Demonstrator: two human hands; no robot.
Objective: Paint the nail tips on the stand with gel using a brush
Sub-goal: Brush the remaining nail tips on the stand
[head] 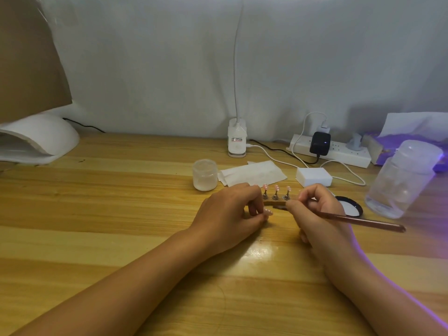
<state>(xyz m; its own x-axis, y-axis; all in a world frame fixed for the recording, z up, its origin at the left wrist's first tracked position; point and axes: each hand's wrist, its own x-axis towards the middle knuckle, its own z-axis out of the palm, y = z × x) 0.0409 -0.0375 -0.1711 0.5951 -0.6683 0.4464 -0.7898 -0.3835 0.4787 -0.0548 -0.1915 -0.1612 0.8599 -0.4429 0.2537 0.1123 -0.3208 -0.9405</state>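
Nail tips [276,188] on stand [275,197], mid-desk [121,214]. My left grip [232,209] pinches one tip, right grip [312,209] clamped on brush [358,220], bristles at it. Progress unclear; three on stand look pink.

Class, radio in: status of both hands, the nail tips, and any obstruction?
Left hand pinching one nail tip. Right hand grips brush, bristle end beside it. Three nail tips upright on stand. Nothing blocking.

pink nail tips [276,187] upright on stand [275,196] | brown brush [358,220] slanted
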